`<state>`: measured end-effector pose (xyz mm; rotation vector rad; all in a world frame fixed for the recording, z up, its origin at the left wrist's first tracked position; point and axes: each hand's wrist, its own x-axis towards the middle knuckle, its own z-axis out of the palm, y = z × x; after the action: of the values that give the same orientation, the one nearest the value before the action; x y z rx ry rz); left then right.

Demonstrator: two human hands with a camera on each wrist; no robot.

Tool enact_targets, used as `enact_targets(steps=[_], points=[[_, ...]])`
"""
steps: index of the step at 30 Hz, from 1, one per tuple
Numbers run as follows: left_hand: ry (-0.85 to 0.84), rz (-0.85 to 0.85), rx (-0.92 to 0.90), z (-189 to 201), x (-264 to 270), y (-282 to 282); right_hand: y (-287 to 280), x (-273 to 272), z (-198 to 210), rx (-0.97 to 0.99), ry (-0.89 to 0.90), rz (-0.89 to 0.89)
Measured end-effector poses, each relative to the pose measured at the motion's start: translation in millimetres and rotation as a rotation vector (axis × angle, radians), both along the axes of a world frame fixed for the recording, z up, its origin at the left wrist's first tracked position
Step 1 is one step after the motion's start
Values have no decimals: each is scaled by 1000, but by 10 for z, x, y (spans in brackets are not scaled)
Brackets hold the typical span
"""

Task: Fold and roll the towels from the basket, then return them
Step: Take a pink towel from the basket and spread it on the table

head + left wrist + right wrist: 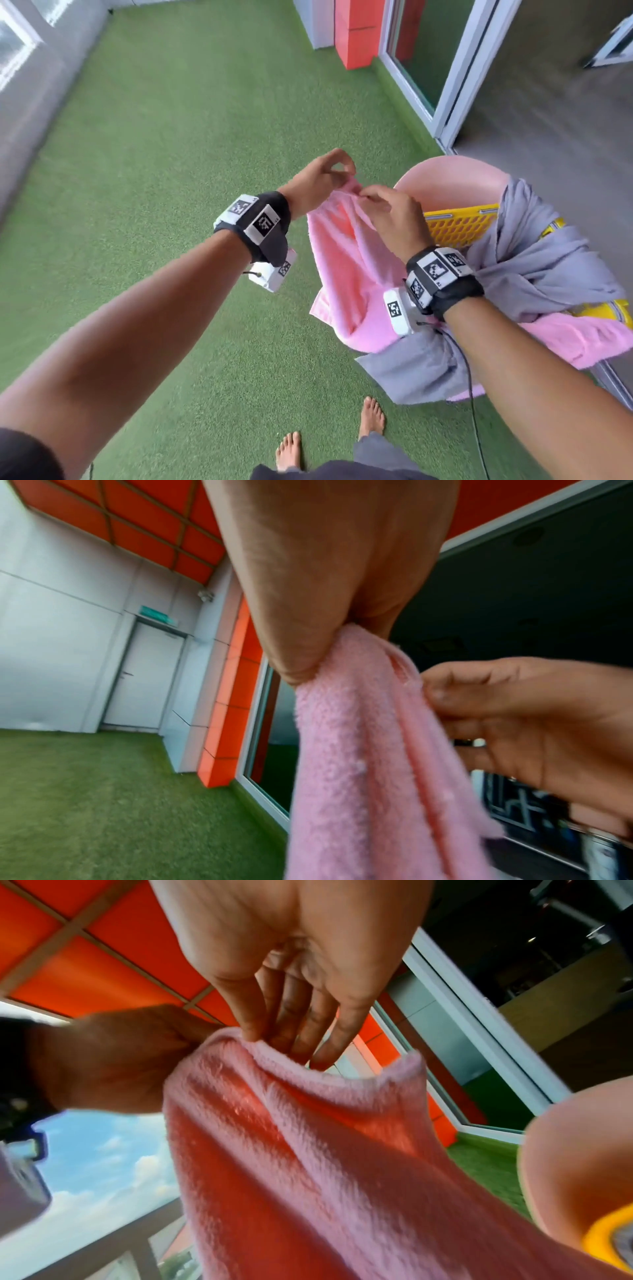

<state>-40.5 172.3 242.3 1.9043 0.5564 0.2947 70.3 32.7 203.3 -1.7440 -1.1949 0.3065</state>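
A pink towel [346, 267] hangs in the air in front of me, above the green turf. My left hand [346, 178] pinches its top corner between thumb and fingers, shown close up in the left wrist view [325, 656]. Just to the right, my right hand [368, 197] pinches the same top hem, thumb in front and fingers behind [274, 1039]. The towel [308, 1150] sags between and below both hands. A yellow basket [459, 224] stands to the right on a pink seat [452, 178]. Grey towels [534, 267] and another pink towel [575, 339] drape over the basket.
Green artificial turf [188, 171] covers the floor ahead and to the left. An orange pillar [354, 34] and a sliding glass door frame [455, 68] stand at the back right, a grey wall [30, 102] at the left. My bare feet [291, 448] are below.
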Motion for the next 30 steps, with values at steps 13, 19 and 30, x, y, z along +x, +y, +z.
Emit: enact_targets(steps=[13,19,30], points=[[-187,19,229,905,-1994,502,965,-1472,1576,-114,-179,285],[-260,15,135,1003,-2192,511,859,-1642,1933,13,-198,305],[-235,54,25,692,-2388,281,380,-1313,1332,110,59,16]])
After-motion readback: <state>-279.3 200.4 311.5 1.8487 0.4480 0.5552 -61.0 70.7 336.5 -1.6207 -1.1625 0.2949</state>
